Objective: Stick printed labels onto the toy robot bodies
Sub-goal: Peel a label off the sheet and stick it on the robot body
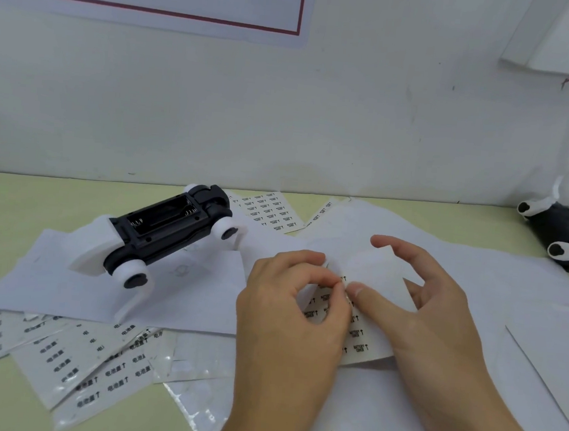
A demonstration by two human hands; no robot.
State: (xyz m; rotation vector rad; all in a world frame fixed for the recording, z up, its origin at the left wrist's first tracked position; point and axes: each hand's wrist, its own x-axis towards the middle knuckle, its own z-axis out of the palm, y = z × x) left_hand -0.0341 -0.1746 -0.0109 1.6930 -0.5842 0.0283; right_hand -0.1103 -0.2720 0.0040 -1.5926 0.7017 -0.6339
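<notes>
Down at centre, left hand point(289, 305) curled, fingertips pinching at the printed face of the label sheet point(359, 328), apparently picking at one small sticker near the top of the printed rows. Right hand point(440, 311) alongside, thumb pressed flat on the same sheet to pin it, other fingers arched above the paper and grasping nothing. Both hands touching where the thumb tip meets the left fingertips.

Outward: more sheets of labels point(70, 365) fanned over the table point(8, 205), some near the lower left, another lot point(269, 210) toward the wall. Beyond the left hand, well apart from it, toy robot body point(161, 232) lying belly-up on plain paper, open battery bay uppermost, white wheels at the corners. Long axis running diagonally, from near-left to far-right; rounded black end pointing up toward the wall, white wedge-shaped end toward the near left. A second toy point(557, 232) at the far right edge, partly cut off.

Likely trouble: sticker tearing or curling onto itself if peeled too sharply; backing sheet lifting should the thumb slip; label landing crooked against that slanted body; tiny sticker clinging to a fingertip instead of plastic.
</notes>
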